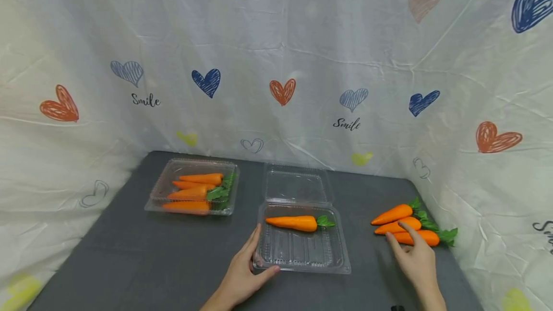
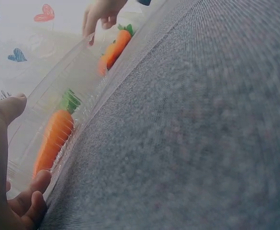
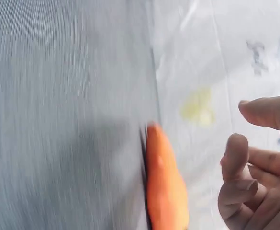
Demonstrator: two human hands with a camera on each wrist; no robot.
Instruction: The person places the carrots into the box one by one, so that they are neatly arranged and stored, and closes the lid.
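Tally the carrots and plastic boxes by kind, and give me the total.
Carrots: 8 visible (4 in the closed box, 1 in the open box, 3 on the table)
Plastic boxes: 2 (1 closed, 1 open)
Total: 10

Open clear rectangular plastic box [image 1: 298,256]: thin, glossy, ridged floor. Closed clear rectangular plastic box [image 1: 163,186]: same matl., shiny lid. Orange tapered carrots [image 1: 295,223]: smooth, slight sheen; matl. unclear to me. Green leafy carrot tops [image 1: 325,221]: matl. also unclear. Dk grey flat cloth table cover [image 1: 173,258]: matt, fine-ribbed weave, slightly rough as I see it. White heart-print backdrop sheet [image 1: 319,28]: thin, creased, soft sheen; cloth or plastic, I can't tell.
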